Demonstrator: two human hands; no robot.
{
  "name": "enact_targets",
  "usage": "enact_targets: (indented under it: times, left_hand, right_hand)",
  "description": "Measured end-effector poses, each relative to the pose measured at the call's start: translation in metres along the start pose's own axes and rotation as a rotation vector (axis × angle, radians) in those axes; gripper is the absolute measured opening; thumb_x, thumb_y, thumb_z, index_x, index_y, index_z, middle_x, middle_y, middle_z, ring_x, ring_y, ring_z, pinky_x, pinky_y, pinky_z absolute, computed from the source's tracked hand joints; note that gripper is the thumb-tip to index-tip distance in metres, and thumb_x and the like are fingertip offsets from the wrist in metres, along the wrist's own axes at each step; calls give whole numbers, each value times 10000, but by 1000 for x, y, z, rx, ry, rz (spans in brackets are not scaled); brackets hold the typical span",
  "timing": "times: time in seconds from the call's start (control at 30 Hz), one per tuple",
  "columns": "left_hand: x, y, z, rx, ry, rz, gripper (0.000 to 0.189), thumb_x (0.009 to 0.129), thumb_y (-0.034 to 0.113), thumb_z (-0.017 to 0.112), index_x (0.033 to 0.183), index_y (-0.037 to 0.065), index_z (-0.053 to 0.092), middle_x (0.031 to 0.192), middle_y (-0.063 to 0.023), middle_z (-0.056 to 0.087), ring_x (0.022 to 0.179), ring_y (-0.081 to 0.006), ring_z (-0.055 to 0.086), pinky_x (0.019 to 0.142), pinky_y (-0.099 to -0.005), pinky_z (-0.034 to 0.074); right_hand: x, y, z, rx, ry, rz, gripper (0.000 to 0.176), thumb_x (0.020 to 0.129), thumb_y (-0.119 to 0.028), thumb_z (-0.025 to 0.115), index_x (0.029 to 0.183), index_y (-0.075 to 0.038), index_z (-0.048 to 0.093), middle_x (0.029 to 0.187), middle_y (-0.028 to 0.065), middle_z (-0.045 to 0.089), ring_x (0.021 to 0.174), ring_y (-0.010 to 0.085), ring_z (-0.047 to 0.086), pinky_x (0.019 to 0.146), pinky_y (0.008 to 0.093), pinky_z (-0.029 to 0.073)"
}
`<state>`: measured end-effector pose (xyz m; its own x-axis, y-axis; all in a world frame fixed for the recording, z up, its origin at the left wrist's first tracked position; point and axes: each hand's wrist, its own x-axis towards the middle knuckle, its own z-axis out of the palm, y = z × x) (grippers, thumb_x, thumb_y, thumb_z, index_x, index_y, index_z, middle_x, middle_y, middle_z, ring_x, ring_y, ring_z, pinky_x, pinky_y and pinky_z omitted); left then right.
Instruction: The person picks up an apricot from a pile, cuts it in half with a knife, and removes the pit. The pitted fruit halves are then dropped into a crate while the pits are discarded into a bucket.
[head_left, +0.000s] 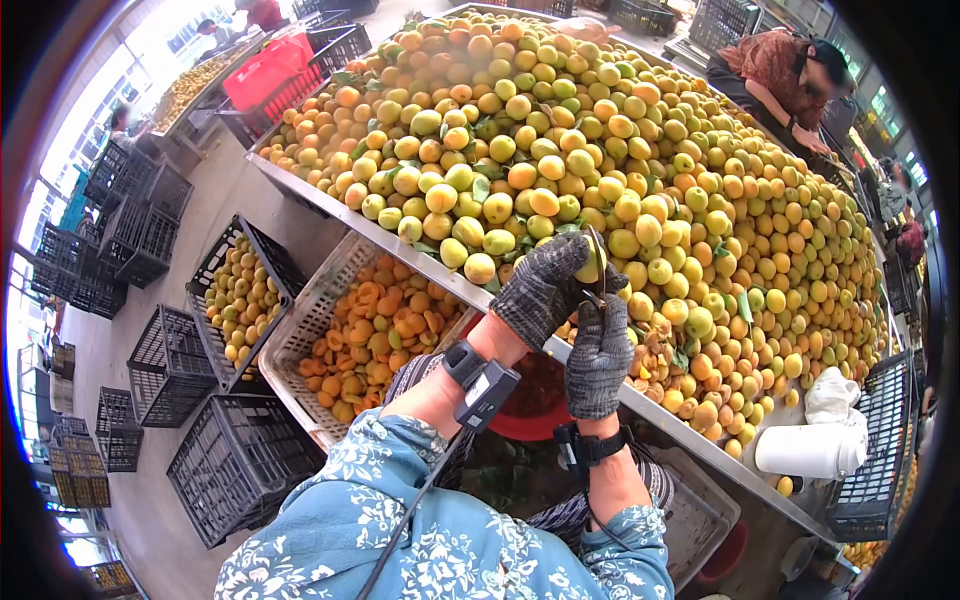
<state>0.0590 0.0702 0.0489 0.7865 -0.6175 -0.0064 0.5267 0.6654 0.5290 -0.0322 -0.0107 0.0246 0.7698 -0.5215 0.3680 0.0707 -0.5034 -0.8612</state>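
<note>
My left hand [543, 287], in a dark grey knitted glove, grips a yellow-green apricot [588, 268] at the front edge of a large fruit heap. My right hand [598, 362], gloved the same way, is closed around a thin metal-bladed tool [600, 250]. Its narrow blade lies against the apricot; the handle is mostly hidden by the fingers. Both hands meet just above the metal table rim [660, 410]. Around them are piled whole apricots [640, 180], yellow to orange. Torn fruit pieces [655, 360] lie just right of my right hand.
Left of my lap, a white crate [290, 350] holds split orange apricot halves [375, 325]. A red basin [525, 425] sits below my hands. Black crates [240, 460] stand on the left floor. A white jug [810, 450] rests at right. Another person [780, 85] leans at the heap's far right.
</note>
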Motion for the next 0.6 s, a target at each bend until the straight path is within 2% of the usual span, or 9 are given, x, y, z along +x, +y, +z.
enact_targets:
  times: [0.03,0.17,0.23,0.33,0.37,0.43,0.5,0.57,0.6]
  left_hand:
    - [-1,0,1,46,22,13,299,943,261,588,1140,38,569,1011,-76,625,952,-255,649,877,-407,534]
    - [4,-4,-1,-31,-25,70,278,949,262,579,1128,49,569,994,-69,614,948,-240,648,878,-397,536]
    - [2,-1,4,5,-44,13,274,958,265,570,1139,59,570,1012,-63,612,966,-208,637,909,-362,522]
    - [5,-11,-1,23,50,-77,301,967,284,560,1166,58,568,1037,-47,607,1022,-151,608,929,-313,506]
    - [6,-13,-2,22,47,-83,301,967,284,560,1166,58,568,1037,-47,607,1022,-151,608,929,-313,506]
    - [9,-14,-5,304,81,29,343,966,351,560,1163,71,578,989,-46,633,843,-131,623,787,-285,532]
    - [8,-7,-1,493,39,89,349,972,339,549,1186,64,556,1031,-30,605,899,-117,609,803,-280,527]
    - [12,0,5,656,-74,25,380,952,329,582,1205,51,535,1040,-21,588,932,-108,594,826,-276,519]
    - [17,-1,8,700,-134,182,394,928,324,616,1189,39,546,1016,-14,577,932,-102,583,830,-269,515]
  right_hand:
    - [0,1,0,21,-16,30,185,967,-132,542,1087,3,585,787,51,650,693,130,580,626,295,473]
    - [-3,-6,-1,52,-21,66,186,967,-125,541,1092,9,575,830,54,648,730,132,575,656,296,475]
    - [-2,-7,-6,92,-99,217,224,967,-117,538,1144,15,575,919,74,661,815,156,597,737,298,492]
    - [7,-23,-10,150,-6,57,262,970,-110,532,1194,20,571,991,89,667,892,157,608,807,287,493]
    - [8,-25,-14,146,0,60,262,970,-110,532,1194,20,571,991,89,667,892,157,608,807,287,493]
    - [10,-26,-22,85,-73,119,284,968,-100,530,1221,23,567,1033,89,669,931,146,611,826,274,492]
    - [15,-15,-28,137,-91,148,277,966,-97,534,1209,30,571,1037,93,665,921,137,607,819,268,492]
    - [15,-10,-33,162,-74,44,224,952,-132,545,1143,-19,577,827,141,662,712,218,631,652,348,485]
    - [14,-10,-34,158,-74,47,224,952,-132,545,1143,-19,577,827,141,662,712,218,631,652,348,485]
